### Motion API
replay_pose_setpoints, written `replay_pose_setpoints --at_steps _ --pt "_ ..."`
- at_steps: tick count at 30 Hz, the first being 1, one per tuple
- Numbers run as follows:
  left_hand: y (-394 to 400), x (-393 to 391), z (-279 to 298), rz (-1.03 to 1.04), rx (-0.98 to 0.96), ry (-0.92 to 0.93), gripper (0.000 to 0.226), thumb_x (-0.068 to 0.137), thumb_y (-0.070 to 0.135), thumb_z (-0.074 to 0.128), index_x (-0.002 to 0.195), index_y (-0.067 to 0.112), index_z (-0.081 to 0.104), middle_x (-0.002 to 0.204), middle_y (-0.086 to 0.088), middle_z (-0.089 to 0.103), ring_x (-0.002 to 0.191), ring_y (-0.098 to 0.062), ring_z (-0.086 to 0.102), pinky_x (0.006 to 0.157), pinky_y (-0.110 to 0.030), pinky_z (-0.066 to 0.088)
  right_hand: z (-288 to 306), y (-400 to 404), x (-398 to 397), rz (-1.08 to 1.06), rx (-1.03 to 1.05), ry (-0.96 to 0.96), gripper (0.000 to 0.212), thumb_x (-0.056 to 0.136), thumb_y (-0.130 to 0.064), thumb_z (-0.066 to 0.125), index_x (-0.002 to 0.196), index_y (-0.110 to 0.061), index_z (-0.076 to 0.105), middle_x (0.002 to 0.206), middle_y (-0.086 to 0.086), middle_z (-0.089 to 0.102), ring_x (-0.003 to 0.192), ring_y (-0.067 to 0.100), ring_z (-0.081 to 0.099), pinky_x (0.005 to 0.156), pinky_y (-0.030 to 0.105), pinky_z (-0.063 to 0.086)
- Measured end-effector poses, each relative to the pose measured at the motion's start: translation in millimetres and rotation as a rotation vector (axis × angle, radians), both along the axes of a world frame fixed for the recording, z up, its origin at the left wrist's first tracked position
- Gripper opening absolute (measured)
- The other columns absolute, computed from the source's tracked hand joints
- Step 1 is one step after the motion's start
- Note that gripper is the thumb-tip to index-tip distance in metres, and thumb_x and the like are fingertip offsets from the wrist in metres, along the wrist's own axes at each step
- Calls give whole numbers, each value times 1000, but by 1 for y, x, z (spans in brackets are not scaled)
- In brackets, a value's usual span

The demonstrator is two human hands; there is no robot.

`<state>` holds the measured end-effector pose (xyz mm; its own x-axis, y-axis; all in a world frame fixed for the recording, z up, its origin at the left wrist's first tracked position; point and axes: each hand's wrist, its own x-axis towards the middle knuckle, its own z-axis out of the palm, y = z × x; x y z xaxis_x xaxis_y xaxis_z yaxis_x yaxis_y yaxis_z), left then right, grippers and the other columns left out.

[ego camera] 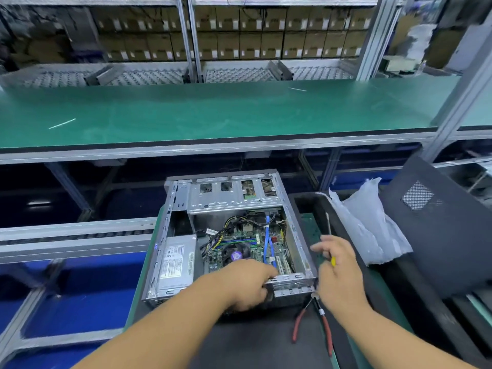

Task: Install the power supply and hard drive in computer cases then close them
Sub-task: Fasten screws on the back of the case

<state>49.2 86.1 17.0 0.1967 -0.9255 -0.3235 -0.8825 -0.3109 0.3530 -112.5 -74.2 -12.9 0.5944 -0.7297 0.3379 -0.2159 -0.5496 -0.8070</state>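
An open computer case [229, 235] lies on its side on a small green-matted table [143, 283], its power supply [175, 262] seated at the left and the motherboard [247, 243] exposed. The left hand [247, 283] curls its fingers over the case's near rear edge, gripping it. The right hand [338, 267] holds a screwdriver [330, 235] (yellow handle, shaft pointing up) just beside the case's right wall. Red-handled pliers [316, 323] lie near the wrist. A dark side panel [436, 225] leans at the right, behind a plastic bag [372, 222].
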Motion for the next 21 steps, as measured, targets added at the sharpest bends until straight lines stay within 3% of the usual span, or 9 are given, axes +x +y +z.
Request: replay_pose_setpoints --at_steps 2,6,9,11,15,18,21 --pt "4 -1 0 1 15 27 12 89 21 53 100 26 51 103 -4 67 97 -31 61 84 -39 53 -14 2 -31 -35 21 61 67 79 21 45 96 -41 64 130 -27 46 122 3 49 97 13 36" --pt "10 -4 -3 16 -19 80 20 86 28 59 105 33 54 101 5 68 93 -22 63 84 -34 53 -40 10 -76 18 -48 232 63 77 21 48 97 -37 65 132 -11 49 123 14 47 100 33 36" --pt "11 -6 -2 111 -72 251 47 77 62 67 119 46 55 110 23 67 97 3 63 88 -25 50 -53 20 -91 96 -95 346 58 76 17 50 99 -34 65 133 -7 48 118 16 46 103 33 36" --pt "5 -12 0 201 -209 354 53 79 73 59 125 49 57 117 29 64 107 10 59 97 -23 48 -62 26 -93 129 -100 389 51 80 12 52 103 -31 66 135 -7 48 121 12 44 107 24 31" --pt "-23 -42 9 443 -582 597 33 83 63 54 109 46 65 101 19 71 95 -2 66 85 -20 51 -76 27 -93 141 -42 445 47 84 5 47 108 -31 66 139 -12 43 125 5 38 105 3 18" --pt "-49 -72 19 597 -687 821 28 83 48 60 103 32 70 97 2 75 95 -24 71 87 -38 58 -82 13 -100 151 -13 520 51 81 1 40 110 -34 64 143 -15 39 127 1 32 106 4 17" --pt "-81 -93 21 649 -646 892 12 97 23 61 106 24 68 100 -2 77 95 -17 74 89 -44 56 -87 -7 -110 153 -10 603 53 80 -1 38 115 -33 62 149 -12 36 134 11 34 110 12 21"
